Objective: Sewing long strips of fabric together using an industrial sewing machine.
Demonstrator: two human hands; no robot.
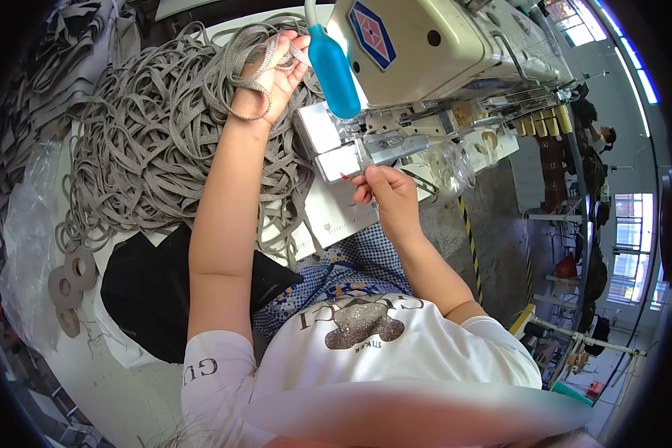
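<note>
A large heap of flat grey braided tape [149, 127] lies in tangled loops on the white table left of the sewing machine [433, 52]. My left hand [275, 81] is raised at the heap's far right side, palm up, fingers curled around several loops of tape; one loop hangs across the wrist. In front of the machine's metal work plate [339, 160], my right hand [388, 196] pinches the end of a short grey strip [364, 155] beside the presser area. A small red tip shows near its fingers. The fingertips partly hide what they grip.
A blue tube-shaped piece [334, 75] hangs by the machine head. Black cloth [145, 287] lies at the table's near edge, with several grey tape rolls [66, 287] and clear plastic [33, 246] to its left. Another person [603, 138] is far off at right.
</note>
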